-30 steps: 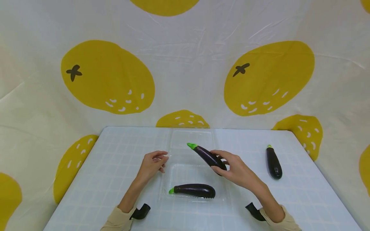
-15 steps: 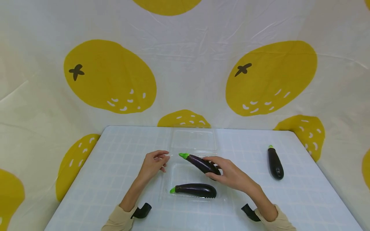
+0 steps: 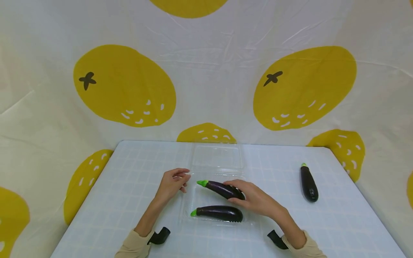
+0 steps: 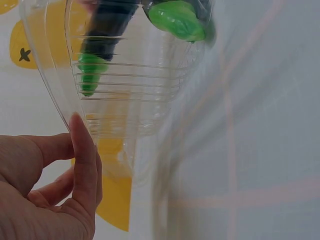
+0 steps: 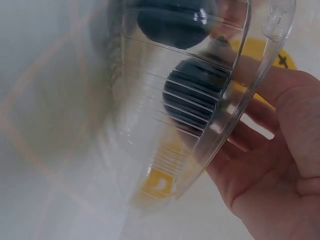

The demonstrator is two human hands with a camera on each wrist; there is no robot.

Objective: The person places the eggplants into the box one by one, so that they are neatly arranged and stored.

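Note:
In the head view, my right hand (image 3: pixel 253 199) grips the thick end of a dark purple eggplant (image 3: pixel 222 189), fingers on the far side and thumb on the near side. Its green stem points left over the tray part of a clear plastic clamshell container (image 3: pixel 185 215). A second eggplant (image 3: pixel 220 213) lies crosswise in the near part of that tray, stem to the left. My left hand (image 3: pixel 171 184) stays at the container's left side, fingers loosely bent. The left wrist view puts these fingertips (image 4: pixel 76 122) right at the clear rim.
The container's lid (image 3: pixel 217 156) lies folded back at the far side. A third eggplant (image 3: pixel 309 183) rests on the white checked table (image 3: pixel 129 172) to the right. Behind the table hangs a pale cloth (image 3: pixel 209 79) with yellow fruit prints.
My right hand has brought its eggplant left, nearer to me and down into the tray, turning it more crosswise. The left hand has stayed beside the container.

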